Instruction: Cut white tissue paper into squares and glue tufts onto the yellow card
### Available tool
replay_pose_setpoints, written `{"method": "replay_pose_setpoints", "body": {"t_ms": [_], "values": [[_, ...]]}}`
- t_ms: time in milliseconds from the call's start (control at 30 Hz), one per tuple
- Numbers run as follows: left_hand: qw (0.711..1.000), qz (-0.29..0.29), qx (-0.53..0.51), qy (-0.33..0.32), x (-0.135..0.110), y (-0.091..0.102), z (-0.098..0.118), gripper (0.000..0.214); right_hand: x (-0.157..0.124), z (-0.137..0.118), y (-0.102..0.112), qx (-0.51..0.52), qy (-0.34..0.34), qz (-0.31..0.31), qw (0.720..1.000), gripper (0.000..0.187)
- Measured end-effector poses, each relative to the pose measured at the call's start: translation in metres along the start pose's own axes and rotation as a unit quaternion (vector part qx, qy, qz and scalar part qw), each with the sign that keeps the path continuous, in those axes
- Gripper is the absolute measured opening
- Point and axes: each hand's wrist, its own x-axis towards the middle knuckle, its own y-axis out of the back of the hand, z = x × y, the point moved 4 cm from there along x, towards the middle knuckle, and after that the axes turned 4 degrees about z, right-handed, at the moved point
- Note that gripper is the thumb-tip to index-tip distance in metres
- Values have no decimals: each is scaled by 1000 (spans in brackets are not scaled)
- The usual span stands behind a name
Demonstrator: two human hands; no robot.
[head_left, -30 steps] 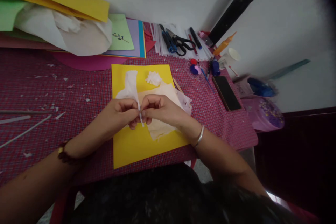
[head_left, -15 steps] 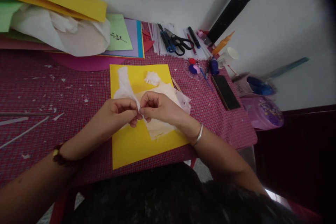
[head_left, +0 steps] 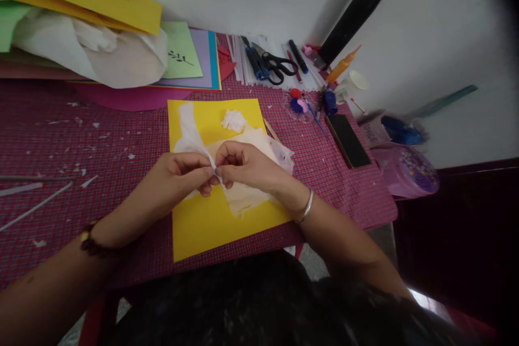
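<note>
My left hand (head_left: pixel 184 173) and my right hand (head_left: pixel 243 165) meet fingertip to fingertip over a yellow card sheet (head_left: pixel 211 216) on the red checked tablecloth (head_left: pixel 81 140). Both pinch a strip of white tissue paper (head_left: pixel 188 132), which trails up and to the left from the pinch. A crumpled white tissue ball (head_left: pixel 234 120) lies on the card's far part. Cream tissue sheets (head_left: pixel 247 197) lie under my right hand.
Coloured card sheets and white paper (head_left: pixel 101 48) are piled at the far left. Scissors (head_left: pixel 275 67), pens, a glue bottle (head_left: pixel 343 67), a paper cup (head_left: pixel 357 84), a phone (head_left: pixel 347 140) and a pink container (head_left: pixel 405 175) sit on the right. Paper scraps and sticks (head_left: pixel 36 203) lie left.
The short tissue end that hung below my fingers a second ago has gone into the pinch. Both hands have shifted slightly away from me.
</note>
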Motion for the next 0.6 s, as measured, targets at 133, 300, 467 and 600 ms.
{"method": "replay_pose_setpoints", "body": {"t_ms": [133,300,467,600], "values": [[1000,0,3,3,0,-1,1,19,0,1,-1,-3,-13,-8,1000,12],[1000,-3,-5,0,1,-1,2,20,0,-1,0,-18,-23,-2,1000,10],[1000,-4,-4,0,0,0,1,20,0,-1,0,-14,-24,0,1000,9],[1000,-2,11,-2,1,0,1,21,0,-1,0,-7,-13,-5,1000,8]]}}
